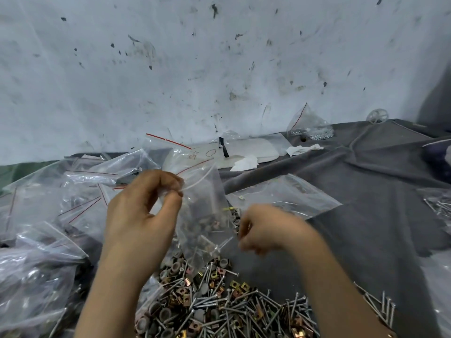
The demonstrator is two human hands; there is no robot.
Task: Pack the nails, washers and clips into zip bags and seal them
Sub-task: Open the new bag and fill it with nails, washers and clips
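Left hand (144,211) pinches the top edge of a clear zip bag (205,211) between thumb and fingertips, at centre frame. The bag is thin, crinkled film and hangs down, with a few nails and brass bits in its bottom. Right hand (266,228) at 4 o'clock of the bag is motion-blurred, its fingers curled right at the bag's side edge; cannot tell whether it holds anything.

Loose heap at 6 o'clock, under the bag:
- nails (244,298), thin grey steel with flat heads
- washers (175,267), round, dull grey, cupped
- clips (235,284), square, brass-yellow, folded sheet metal

All of it lies on a dark grey, felt-like, wrinkled tabletop cloth (366,191).

Other items:
- filled bags (48,215) at 9 o'clock, glossy, with red zip lines, piled up
- flat bag (280,193) at 3 o'clock, near the right hand
- screw bag (310,125) at 1 o'clock, standing peaked and holding small silver screws
- white packet (244,150) at 12 o'clock, with red hand marks just beside it, a "C" legible and the rest unreadable
- wall (219,57) behind, white and scuffed with dark flecks
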